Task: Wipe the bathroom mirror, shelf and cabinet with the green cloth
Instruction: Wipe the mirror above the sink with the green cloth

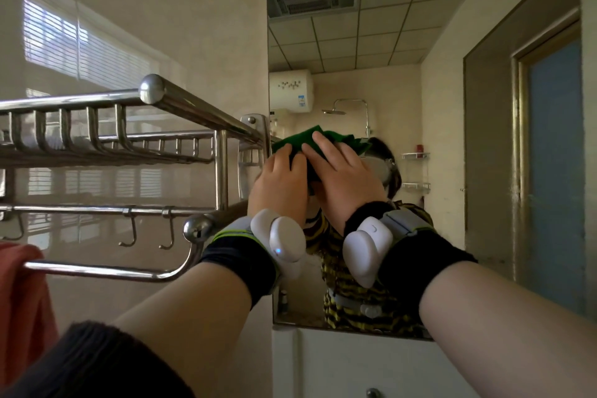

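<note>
1. Hands, head view: your left hand (284,181) and right hand (342,178) are both up on the green cloth (298,139). They sit side by side and touching, fingers laid fairly straight and pressing, not wrapped round it. Neither hand grips anything.
2. Cloth location: it lies flat against the mirror (387,42), close to the glass's left edge and just beside the near end of the metal shelf (129,145). Its reflection shows as a green patch to the right of your fingers.
3. Handling, my read: it is soft, light, limp fabric. It will bunch or fold under uneven pressure and can slip down the smooth glass if you lift your palms.
4. Where to hold: keep flat fingers spread across its middle for wiping. To carry it, take a bunched handful rather than one corner, or it will dangle.
5. The glass looks hard and slick, so even pressure should do. Leaning hard is probably not needed.
6. Step, judged: you are on the mirror part. I cannot tell whether the shelf or the white cabinet (339,362) below the mirror has been wiped.
7. Other stuff:
   - A red towel (19,284) hangs on the lower rail at far left.
   - Hooks (129,233) hang under the shelf.
   - White wrist trackers (284,242) sit on both wrists.
   - A knob (373,392) is on the cabinet front.
</note>
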The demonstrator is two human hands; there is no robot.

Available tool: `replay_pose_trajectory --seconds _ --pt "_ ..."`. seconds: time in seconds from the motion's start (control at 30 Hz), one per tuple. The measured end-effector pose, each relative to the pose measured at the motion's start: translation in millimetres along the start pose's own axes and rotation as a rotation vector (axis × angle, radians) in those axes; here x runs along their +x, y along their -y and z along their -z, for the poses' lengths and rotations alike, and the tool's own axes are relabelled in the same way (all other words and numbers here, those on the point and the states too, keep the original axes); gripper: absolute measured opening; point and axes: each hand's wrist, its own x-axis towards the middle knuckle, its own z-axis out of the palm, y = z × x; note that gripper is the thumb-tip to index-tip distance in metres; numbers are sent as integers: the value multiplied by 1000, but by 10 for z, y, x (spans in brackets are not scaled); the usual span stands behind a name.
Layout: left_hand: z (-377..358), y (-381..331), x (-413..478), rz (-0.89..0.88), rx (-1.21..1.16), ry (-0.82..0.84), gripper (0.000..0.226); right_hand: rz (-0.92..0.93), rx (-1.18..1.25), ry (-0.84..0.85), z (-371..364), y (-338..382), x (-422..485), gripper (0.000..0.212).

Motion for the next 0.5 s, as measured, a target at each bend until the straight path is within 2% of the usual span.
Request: replay_pose_trajectory --seconds 0.13,0.27,0.5 --pt "-11 -16 -62 -3 -29 25 47 -1 -41 30 -8 -41 -75 67" --pt "-18 -31 -47 -4 -49 -1 40 -1 -50 43 18 -54 -103 65" --pt "-4 -62 -6 -12 -80 4 35 -7 -80 53 35 -112 -115 68"
